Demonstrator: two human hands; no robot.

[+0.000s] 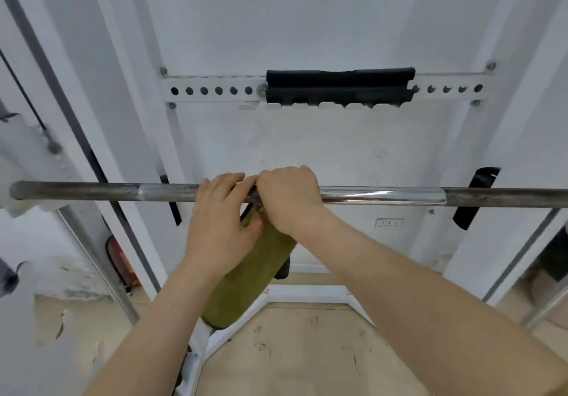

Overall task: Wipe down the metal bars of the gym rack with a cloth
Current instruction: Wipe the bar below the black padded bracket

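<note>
Two hands [221, 223] [289, 198], one bar [384, 195], one cloth [249, 278], one pad [339, 86].

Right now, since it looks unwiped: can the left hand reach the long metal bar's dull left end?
Probably yes: the left hand grips the bar; nothing blocks its dull left end.

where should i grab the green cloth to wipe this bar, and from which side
Grip the cloth at its top end, where it meets the bar, coming from above on the near side so the grip curls over bar and fabric together. The rest hangs loose below, so a lower grip would likely leave it slack against the round bar.
</note>
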